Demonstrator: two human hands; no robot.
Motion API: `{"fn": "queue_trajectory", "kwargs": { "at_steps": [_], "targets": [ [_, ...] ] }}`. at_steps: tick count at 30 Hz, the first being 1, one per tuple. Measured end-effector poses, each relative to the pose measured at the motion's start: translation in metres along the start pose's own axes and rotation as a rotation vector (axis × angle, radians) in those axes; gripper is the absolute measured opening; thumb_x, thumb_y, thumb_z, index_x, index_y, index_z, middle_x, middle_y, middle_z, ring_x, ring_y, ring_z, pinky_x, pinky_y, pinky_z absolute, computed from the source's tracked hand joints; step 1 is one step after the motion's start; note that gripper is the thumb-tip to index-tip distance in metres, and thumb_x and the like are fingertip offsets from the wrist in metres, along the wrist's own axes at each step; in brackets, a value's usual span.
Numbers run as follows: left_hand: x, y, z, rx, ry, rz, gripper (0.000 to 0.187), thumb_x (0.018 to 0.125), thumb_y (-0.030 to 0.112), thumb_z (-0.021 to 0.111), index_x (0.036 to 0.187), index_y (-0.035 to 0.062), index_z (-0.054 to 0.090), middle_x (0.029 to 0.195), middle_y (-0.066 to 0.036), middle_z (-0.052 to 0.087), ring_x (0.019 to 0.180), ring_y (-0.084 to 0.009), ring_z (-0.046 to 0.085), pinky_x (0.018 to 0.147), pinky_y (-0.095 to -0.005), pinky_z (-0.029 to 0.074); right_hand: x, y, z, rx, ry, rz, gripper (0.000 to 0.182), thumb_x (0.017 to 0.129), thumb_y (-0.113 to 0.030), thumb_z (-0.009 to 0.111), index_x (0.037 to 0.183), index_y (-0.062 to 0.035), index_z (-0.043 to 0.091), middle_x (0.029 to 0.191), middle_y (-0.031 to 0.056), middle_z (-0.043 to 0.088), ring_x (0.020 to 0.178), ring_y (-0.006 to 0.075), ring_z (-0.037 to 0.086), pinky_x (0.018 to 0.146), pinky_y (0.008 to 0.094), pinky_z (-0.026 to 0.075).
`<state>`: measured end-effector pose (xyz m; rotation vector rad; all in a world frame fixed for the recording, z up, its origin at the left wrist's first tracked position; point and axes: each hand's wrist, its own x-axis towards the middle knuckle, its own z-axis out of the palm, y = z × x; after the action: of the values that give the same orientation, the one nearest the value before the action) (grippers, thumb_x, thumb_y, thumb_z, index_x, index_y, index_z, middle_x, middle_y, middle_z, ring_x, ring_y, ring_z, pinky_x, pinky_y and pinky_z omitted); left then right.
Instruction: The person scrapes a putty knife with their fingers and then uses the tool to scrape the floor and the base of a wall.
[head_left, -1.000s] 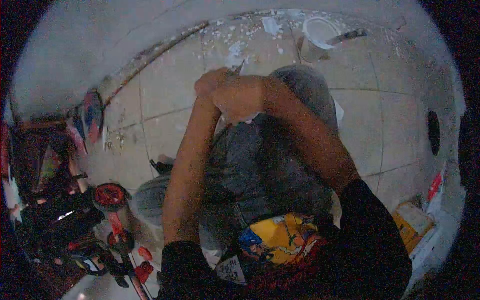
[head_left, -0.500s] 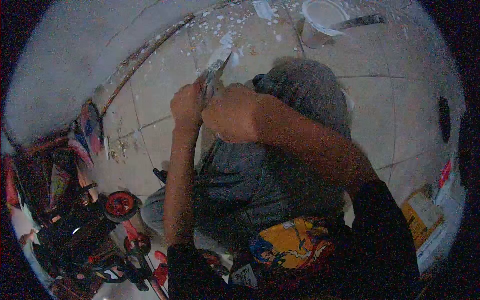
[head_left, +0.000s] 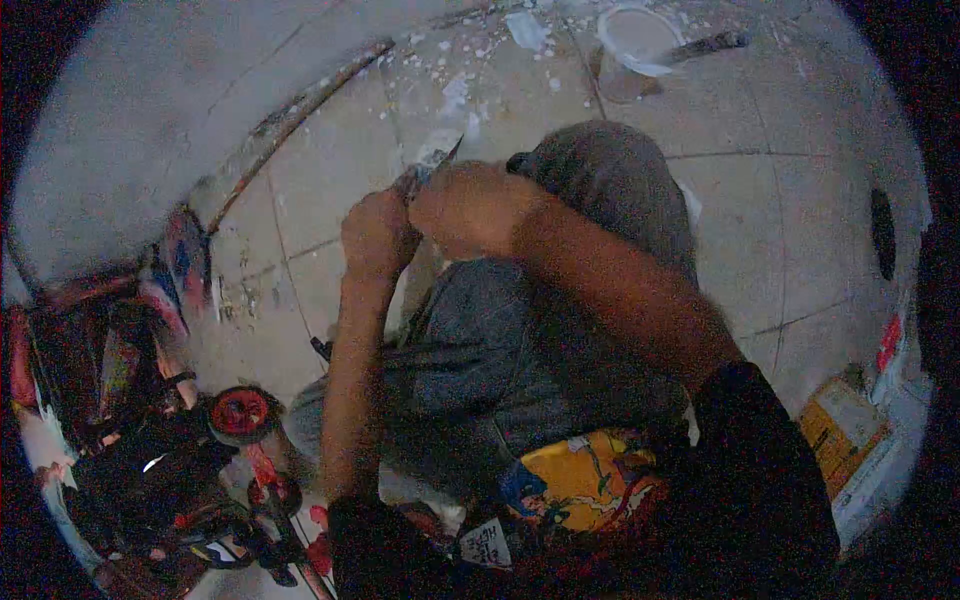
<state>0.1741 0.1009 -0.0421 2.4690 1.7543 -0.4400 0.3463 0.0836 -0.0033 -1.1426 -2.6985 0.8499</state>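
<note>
My left hand (head_left: pixel 378 232) is closed at the middle of the view, beside my right hand (head_left: pixel 470 208), which is closed too. Between and just beyond them sticks out a flat tool (head_left: pixel 432 158) with a pale, smeared blade and a dark pointed edge. The left fingers wrap its lower part. What the right fingers hold is hidden behind the back of that hand. White spots and smears (head_left: pixel 455 92) lie on the tiles beyond the blade.
A white-rimmed tub (head_left: pixel 640 72) stands at the top right, a dark-handled tool (head_left: pixel 705 46) across its rim. Lower left is a dark wheeled object with a red wheel (head_left: pixel 243 414). A yellow package (head_left: pixel 845 425) lies at the right. A wall rises at the upper left.
Both hands have shifted slightly, and less of the blade shows beyond them. The right hand now covers more of the tool.
</note>
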Motion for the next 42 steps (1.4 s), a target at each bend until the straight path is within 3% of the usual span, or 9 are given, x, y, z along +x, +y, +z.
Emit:
{"fn": "queue_trajectory", "kwargs": {
  "at_steps": [6,8,14,18,20,23,29,35,42],
  "targets": [
    [0.032,0.006,0.013,0.000,-0.039,-0.046,0.045,0.088,0.030,0.055,0.131,0.0188,0.052,0.092,-0.017,0.068,0.085,-0.0344,0.067,0.072,-0.0455,0.054,0.018,0.025,0.010,-0.120,0.118,-0.005,0.020,0.075,-0.014,0.061,0.086,0.0030,0.066,0.086,0.0211,0.067,0.083,0.0358,0.068,0.070,0.0460,0.055],
    [0.029,0.000,0.009,-0.025,-0.006,-0.004,0.045,0.088,0.030,0.055,0.131,0.0190,0.052,0.092,-0.017,0.068,0.085,-0.0344,0.067,0.072,-0.0453,0.055,0.019,0.035,0.002,-0.094,-0.119,-0.063,0.022,0.076,-0.018,0.063,0.085,0.0021,0.066,0.085,0.0210,0.067,0.082,0.0358,0.068,0.071,0.0454,0.056],
    [0.035,0.000,0.014,0.036,-0.129,-0.079,0.050,0.084,0.027,0.060,0.133,0.0214,0.050,0.094,-0.017,0.068,0.086,-0.0340,0.067,0.074,-0.0449,0.055,0.027,0.016,-0.001,-0.121,-0.149,0.024,0.024,0.077,-0.021,0.063,0.089,-0.0002,0.067,0.084,0.0211,0.067,0.079,0.0364,0.067,0.071,0.0459,0.056],
    [0.040,0.008,0.000,0.010,-0.031,-0.054,0.047,0.085,0.029,0.059,0.131,0.0199,0.050,0.094,-0.017,0.068,0.087,-0.0344,0.067,0.076,-0.0451,0.054,0.019,0.026,0.005,-0.142,-0.196,0.025,0.026,0.079,-0.022,0.062,0.091,0.0008,0.066,0.084,0.0209,0.067,0.079,0.0358,0.068,0.071,0.0468,0.056],
    [0.031,0.002,-0.004,-0.060,-0.017,-0.010,0.048,0.085,0.028,0.058,0.130,0.0163,0.050,0.095,-0.017,0.068,0.088,-0.0350,0.067,0.075,-0.0464,0.054,0.004,0.033,0.013,-0.080,0.095,-0.155,0.027,0.079,-0.023,0.062,0.091,0.0003,0.067,0.082,0.0196,0.068,0.079,0.0353,0.068,0.070,0.0468,0.056],
    [0.019,0.010,-0.013,-0.063,-0.033,-0.014,0.047,0.085,0.029,0.058,0.129,0.0154,0.051,0.095,-0.017,0.068,0.089,-0.0356,0.067,0.075,-0.0478,0.054,0.012,0.020,0.007,-0.139,-0.006,0.060,0.025,0.080,-0.023,0.061,0.091,-0.0006,0.067,0.085,0.0191,0.068,0.079,0.0348,0.068,0.068,0.0463,0.056],
    [0.054,0.006,0.000,-0.034,-0.057,-0.030,0.045,0.085,0.028,0.057,0.127,0.0141,0.053,0.094,-0.017,0.068,0.088,-0.0346,0.067,0.074,-0.0468,0.054,0.028,0.019,0.006,-0.166,-0.198,0.091,0.023,0.081,-0.020,0.059,0.089,0.0000,0.066,0.090,0.0212,0.067,0.081,0.0353,0.068,0.069,0.0470,0.056],
    [0.019,0.001,-0.008,-0.018,-0.057,0.075,0.045,0.085,0.024,0.057,0.128,0.0139,0.052,0.094,-0.017,0.068,0.088,-0.0342,0.067,0.074,-0.0462,0.054,0.011,0.010,-0.001,-0.134,-0.039,0.005,0.024,0.081,-0.022,0.061,0.088,-0.0003,0.067,0.090,0.0207,0.068,0.087,0.0360,0.067,0.073,0.0464,0.056],
    [0.038,0.013,0.007,-0.023,-0.030,0.074,0.042,0.087,0.026,0.055,0.128,0.0172,0.052,0.092,-0.016,0.068,0.085,-0.0338,0.067,0.074,-0.0469,0.054,0.019,0.033,-0.004,-0.119,-0.133,0.104,0.030,0.082,-0.027,0.061,0.093,0.0009,0.066,0.093,0.0200,0.067,0.088,0.0362,0.066,0.078,0.0447,0.055]
  ]
}}
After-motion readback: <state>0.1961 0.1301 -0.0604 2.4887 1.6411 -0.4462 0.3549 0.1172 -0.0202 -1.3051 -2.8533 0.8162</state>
